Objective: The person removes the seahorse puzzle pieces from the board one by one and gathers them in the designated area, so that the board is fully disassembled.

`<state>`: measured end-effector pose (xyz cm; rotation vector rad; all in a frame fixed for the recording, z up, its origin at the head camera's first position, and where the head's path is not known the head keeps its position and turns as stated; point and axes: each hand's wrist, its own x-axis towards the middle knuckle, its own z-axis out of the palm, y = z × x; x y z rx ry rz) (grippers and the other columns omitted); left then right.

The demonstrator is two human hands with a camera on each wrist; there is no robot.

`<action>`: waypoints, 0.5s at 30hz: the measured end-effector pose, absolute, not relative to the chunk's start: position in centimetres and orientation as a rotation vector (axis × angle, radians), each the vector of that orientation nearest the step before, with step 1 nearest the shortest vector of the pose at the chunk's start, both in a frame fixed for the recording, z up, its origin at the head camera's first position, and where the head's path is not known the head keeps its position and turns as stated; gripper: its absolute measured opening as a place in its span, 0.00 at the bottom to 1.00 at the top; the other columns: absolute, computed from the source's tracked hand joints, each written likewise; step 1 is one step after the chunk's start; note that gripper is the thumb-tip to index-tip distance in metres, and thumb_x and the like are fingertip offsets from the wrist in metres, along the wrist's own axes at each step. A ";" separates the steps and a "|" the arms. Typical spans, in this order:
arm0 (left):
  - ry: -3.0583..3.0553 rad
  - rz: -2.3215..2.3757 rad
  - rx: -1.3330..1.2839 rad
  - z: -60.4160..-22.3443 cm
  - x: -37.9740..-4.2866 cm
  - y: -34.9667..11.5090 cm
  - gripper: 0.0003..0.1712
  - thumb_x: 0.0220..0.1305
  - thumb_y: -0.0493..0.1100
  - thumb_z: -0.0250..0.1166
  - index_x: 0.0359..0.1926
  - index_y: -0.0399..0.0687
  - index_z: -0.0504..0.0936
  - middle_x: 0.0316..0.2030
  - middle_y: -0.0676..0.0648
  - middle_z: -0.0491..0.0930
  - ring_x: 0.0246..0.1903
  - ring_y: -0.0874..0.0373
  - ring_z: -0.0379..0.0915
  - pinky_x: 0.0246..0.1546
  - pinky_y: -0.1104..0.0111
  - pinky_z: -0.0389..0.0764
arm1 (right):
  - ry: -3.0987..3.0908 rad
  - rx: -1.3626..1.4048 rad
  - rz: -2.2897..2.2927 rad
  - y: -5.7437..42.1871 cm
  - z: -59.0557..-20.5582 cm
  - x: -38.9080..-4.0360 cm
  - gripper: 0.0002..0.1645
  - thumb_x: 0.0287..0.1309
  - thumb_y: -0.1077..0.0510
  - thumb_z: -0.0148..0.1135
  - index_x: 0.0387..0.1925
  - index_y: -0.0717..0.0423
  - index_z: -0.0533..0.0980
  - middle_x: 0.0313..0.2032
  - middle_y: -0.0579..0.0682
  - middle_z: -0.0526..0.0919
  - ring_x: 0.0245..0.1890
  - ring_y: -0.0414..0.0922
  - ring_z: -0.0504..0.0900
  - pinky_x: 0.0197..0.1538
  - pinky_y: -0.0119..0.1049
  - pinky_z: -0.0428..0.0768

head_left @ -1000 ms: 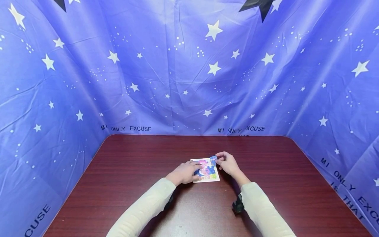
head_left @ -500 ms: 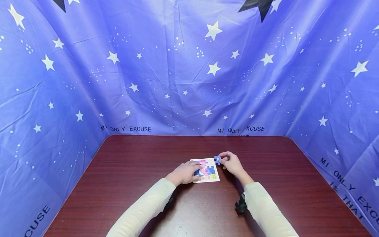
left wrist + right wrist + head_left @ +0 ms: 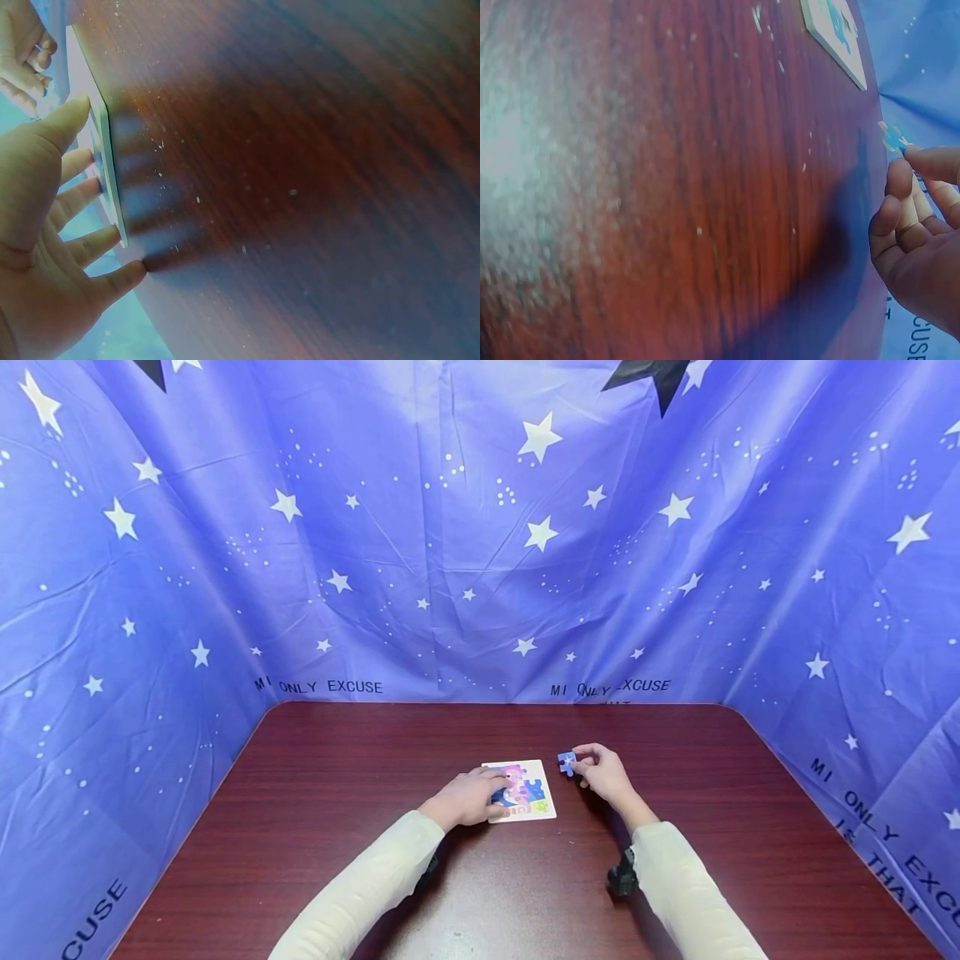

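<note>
A jigsaw puzzle board [image 3: 545, 810] with a pale frame lies on the table, its pink, blue and green picture partly covered by my left hand [image 3: 471, 797]. That hand rests on the board's left side with its fingers spread, as the left wrist view shows too [image 3: 64, 217]. At the board's top right corner, the pale backing shows where a piece is out. To the right of the board, my right hand [image 3: 603, 774] pinches a blue puzzle piece [image 3: 566, 763] with a pinkish star between thumb and fingers. In the right wrist view this piece [image 3: 894, 138] is held above the table.
The dark red wooden table [image 3: 337, 752] extends around the board on all sides. Behind and beside it hangs a blue cloth [image 3: 405, 527] with white stars. A black wrist camera [image 3: 622, 875] sits under the right sleeve. Small pale specks are scattered on the tabletop.
My right hand has drawn the blue puzzle piece from the board's top right corner away to the right, baring the pale backing. My left hand has stayed in place.
</note>
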<state>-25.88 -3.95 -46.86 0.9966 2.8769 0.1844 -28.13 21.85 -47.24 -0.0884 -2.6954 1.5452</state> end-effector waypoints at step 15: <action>2.872 0.196 0.974 -46.7 -25.8 -3.9 0.30 0.62 0.59 0.59 0.63 0.58 0.70 0.63 0.52 0.68 0.65 0.50 0.61 0.60 0.54 0.68 | -2.676 -0.122 1.563 24.0 -46.8 -28.0 0.18 0.58 0.65 0.57 0.50 0.69 0.71 0.26 0.58 0.80 0.16 0.41 0.74 0.20 0.32 0.71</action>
